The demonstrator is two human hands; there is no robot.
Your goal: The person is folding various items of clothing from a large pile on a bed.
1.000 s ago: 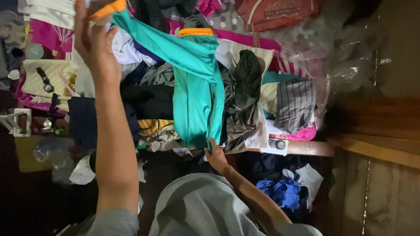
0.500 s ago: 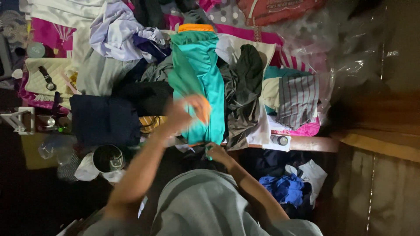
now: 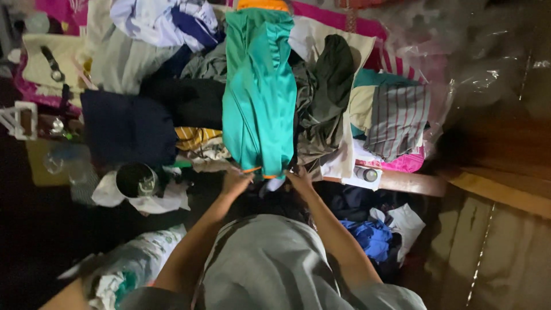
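A teal garment [image 3: 259,92] with orange trim lies lengthwise over a heap of clothes, its near hem toward me. My left hand [image 3: 235,182] pinches the left corner of that hem. My right hand [image 3: 298,178] grips the right corner. Both arms reach forward from my grey shirt [image 3: 264,264]. The garment's far end with an orange band [image 3: 264,6] lies at the top of the view.
Dark navy cloth [image 3: 127,126], black clothes [image 3: 189,100], a dark olive garment [image 3: 330,86] and a striped grey piece [image 3: 397,117] surround it. A round dark tin [image 3: 136,180] sits at left. Blue cloth [image 3: 370,235] lies low right, beside wooden boards [image 3: 505,195].
My left arm was raised high holding the garment's top, then came down. Now the garment lies flat on the pile and both hands hold its near hem.
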